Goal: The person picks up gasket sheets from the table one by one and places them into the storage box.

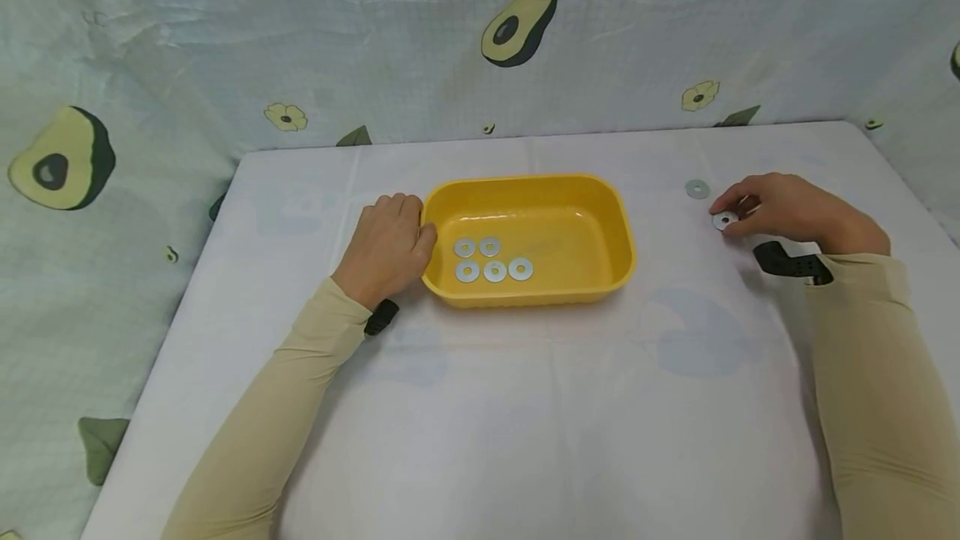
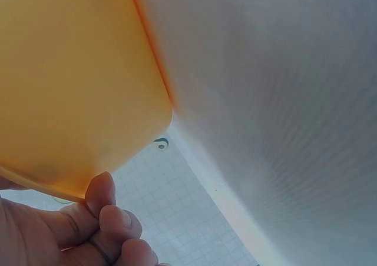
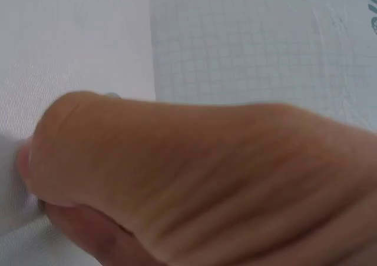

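A yellow plastic tray [image 1: 528, 300] stands on the white table. Its left rim is held by my left hand [image 1: 390, 244], thumb on the inner side and fingers outside; in the left wrist view the fingertips [image 2: 101, 189] pinch the tray's edge. Several flat metal washers [image 1: 501, 276] lie on the tray's floor, toward its left half. To the right of the tray, my right hand [image 1: 798, 211] pinches another washer [image 1: 717, 224] between thumb and fingers, low over the table. In the right wrist view, the thumb [image 3: 88, 148] hides most of that washer.
One more washer [image 1: 691, 189] lies on the table just beyond the right fingertips, to their left. The table [image 1: 480, 440] has a pale cloth over it. Behind and to the left hangs a sheet [image 1: 420, 48] with avocado prints.
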The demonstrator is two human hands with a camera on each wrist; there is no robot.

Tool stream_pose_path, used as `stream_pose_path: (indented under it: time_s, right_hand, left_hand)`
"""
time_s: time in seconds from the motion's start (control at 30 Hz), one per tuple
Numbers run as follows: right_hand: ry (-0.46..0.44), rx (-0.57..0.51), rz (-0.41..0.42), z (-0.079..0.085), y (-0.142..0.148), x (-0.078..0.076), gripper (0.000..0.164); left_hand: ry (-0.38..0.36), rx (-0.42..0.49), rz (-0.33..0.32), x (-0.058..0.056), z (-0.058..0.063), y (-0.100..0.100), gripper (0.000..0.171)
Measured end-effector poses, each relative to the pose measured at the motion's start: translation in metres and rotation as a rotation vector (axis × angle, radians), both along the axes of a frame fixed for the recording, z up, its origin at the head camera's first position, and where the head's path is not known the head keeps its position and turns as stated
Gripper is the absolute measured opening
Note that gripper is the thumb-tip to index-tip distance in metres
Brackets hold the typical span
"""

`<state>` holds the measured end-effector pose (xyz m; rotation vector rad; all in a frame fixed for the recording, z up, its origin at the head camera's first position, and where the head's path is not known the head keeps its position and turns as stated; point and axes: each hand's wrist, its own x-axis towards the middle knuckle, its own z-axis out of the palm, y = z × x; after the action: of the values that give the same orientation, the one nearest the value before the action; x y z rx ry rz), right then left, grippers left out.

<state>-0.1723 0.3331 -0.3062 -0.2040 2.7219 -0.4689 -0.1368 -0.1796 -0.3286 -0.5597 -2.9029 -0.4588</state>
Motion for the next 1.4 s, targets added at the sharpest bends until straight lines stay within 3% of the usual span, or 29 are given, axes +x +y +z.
stream_pose_path:
  time_s: [0.37,0.73,0.87,1.17,1.4]
  right_hand:
    - [0.043,0.057,0.003,0.003,-0.010,0.000,0.038]
    - [0.132,0.022,0.015,0.007,-0.032,0.008,0.038]
    - [0.203,0.023,0.049,0.012,-0.043,0.010,0.037]
    - [0.462,0.031,0.179,0.037,-0.072,0.016,0.026]
    - [0.540,0.045,0.300,0.063,-0.105,0.017,0.026]
  left_hand:
    - [0.014,0.010,-0.002,0.003,-0.002,-0.004,0.028]
    - [0.034,0.001,-0.022,0.003,0.001,-0.003,0.027]
    - [0.034,-0.006,-0.023,0.002,0.002,-0.002,0.028]
    - [0.032,-0.018,-0.021,0.001,0.001,-0.003,0.027]
    - [0.037,-0.016,-0.015,0.001,0.000,-0.005,0.027]
